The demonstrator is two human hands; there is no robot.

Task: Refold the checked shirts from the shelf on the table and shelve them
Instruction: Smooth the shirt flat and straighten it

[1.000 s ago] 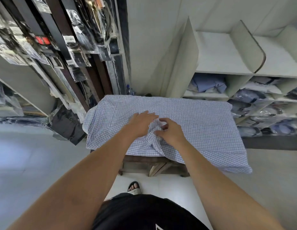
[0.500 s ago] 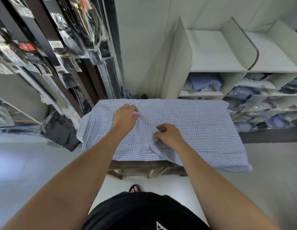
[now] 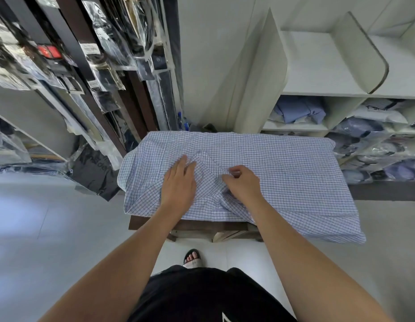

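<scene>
A blue-and-white checked shirt (image 3: 283, 173) lies spread over a small dark wooden table (image 3: 190, 226), hanging off its left and right ends. My left hand (image 3: 178, 182) lies flat on the cloth with straight fingers, pressing down left of a folded flap. My right hand (image 3: 241, 184) is just to the right of it, fingers curled, pinching a ridge of the shirt's fabric near the middle.
White shelf cubbies (image 3: 322, 94) at the right hold folded blue shirts (image 3: 299, 110) and bagged garments (image 3: 373, 145). Bagged dark clothes (image 3: 104, 56) hang on racks at the left. My sandalled foot (image 3: 192, 256) stands on the pale floor below the table.
My left hand slid out to the left over the cloth, then came back toward the middle and flattened. The right hand stayed near the centre, holding the fabric.
</scene>
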